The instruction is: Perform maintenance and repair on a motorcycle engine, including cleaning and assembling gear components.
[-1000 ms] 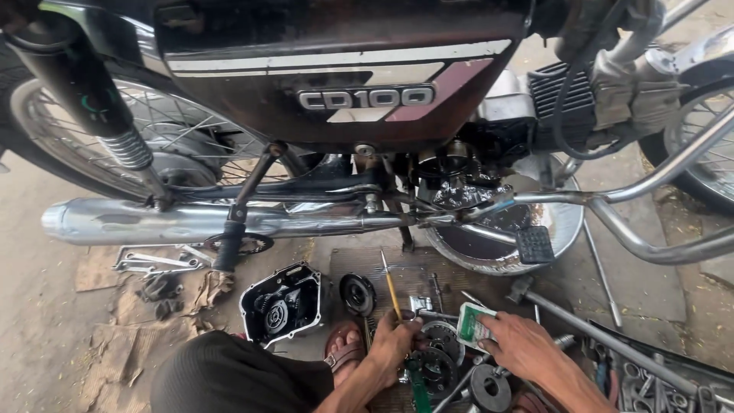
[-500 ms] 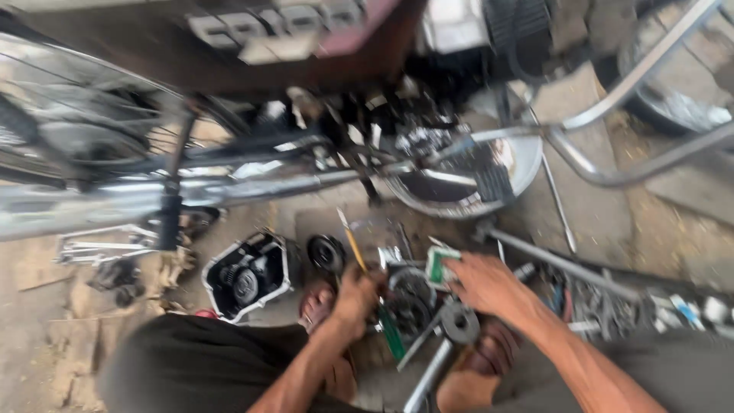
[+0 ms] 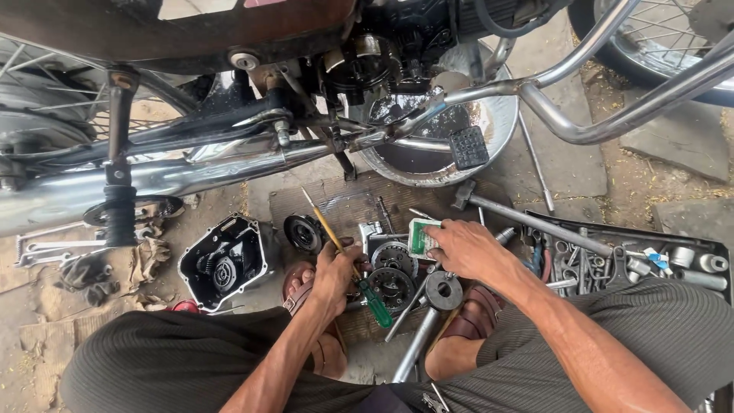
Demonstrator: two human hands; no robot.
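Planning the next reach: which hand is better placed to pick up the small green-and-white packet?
Right. The right hand already has fingertips on the packet, while the left hand is occupied gripping the green-handled screwdriver.

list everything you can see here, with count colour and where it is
motorcycle: one, dark tank and chrome frame, across the top
exhaust pipe: one, chrome, left under the frame
metal basin: one, silver, under the engine
engine cover: one, black, on the ground at left
round gear parts: several, dark metal, between the feet
small box: one, green and white, under the right fingers
hammer: one, grey, right of centre
tool tray: one, dark, far right
screwdriver: one, yellow shaft, green handle
left hand: grips the screwdriver
right hand: on the small box
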